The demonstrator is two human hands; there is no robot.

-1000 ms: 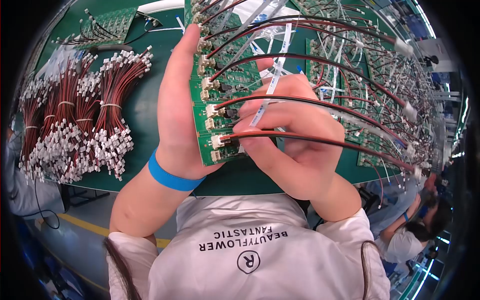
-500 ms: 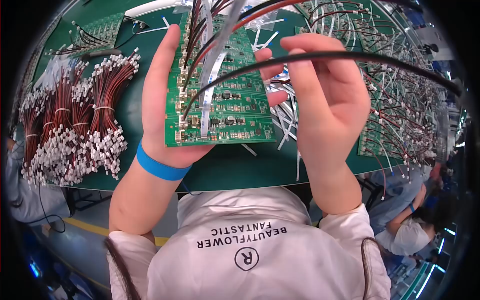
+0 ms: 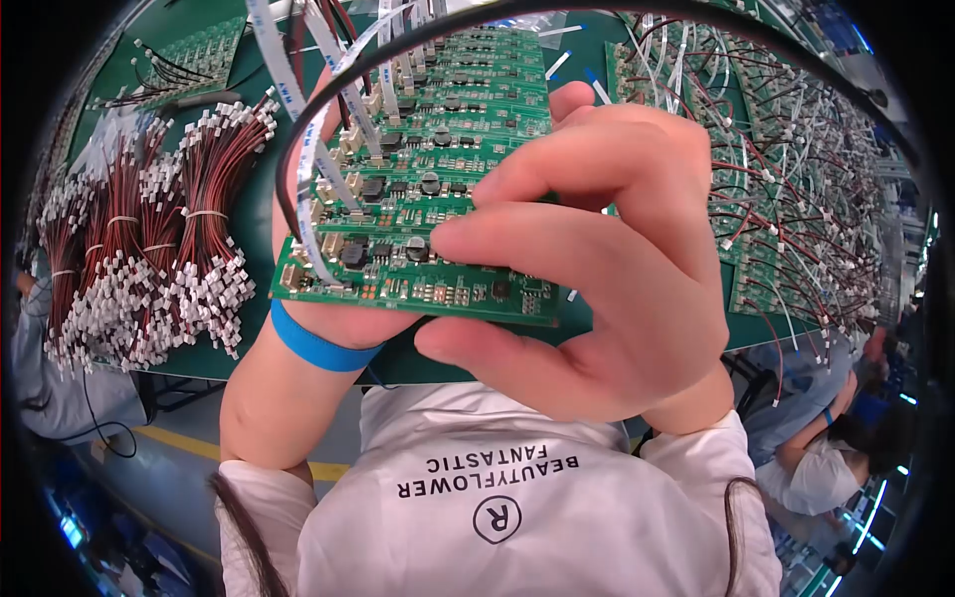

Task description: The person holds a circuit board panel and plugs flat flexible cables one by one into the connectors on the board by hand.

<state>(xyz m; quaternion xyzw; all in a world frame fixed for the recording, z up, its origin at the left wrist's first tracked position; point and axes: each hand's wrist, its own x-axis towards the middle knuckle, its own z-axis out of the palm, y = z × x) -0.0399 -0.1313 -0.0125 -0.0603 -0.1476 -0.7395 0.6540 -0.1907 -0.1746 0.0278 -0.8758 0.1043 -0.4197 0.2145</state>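
Observation:
My left hand (image 3: 363,323) is wrapped round the underside and left side of a green circuit board panel (image 3: 428,214), with a blue band at the wrist. The board hides most of its fingers. White flat ribbon cables (image 3: 310,199) and a dark wire (image 3: 284,179) rise from connectors along the panel's left side. My right hand (image 3: 627,259) is at the panel's near right part, its fingers curved over the components and its thumb below the near edge. Thumb and fingers are apart; whether the fingertips touch the board I cannot tell.
Bundles of red and black wires with white plugs (image 3: 204,214) lie at the left. Another green board (image 3: 194,60) is at the back left. Wired boards (image 3: 776,189) crowd the right of the green table (image 3: 249,149). Other people (image 3: 811,478) are at the lower right.
The board has tilted and its near edge has shifted left and down. My right hand has moved left and down, from holding up a dark wire to over the board.

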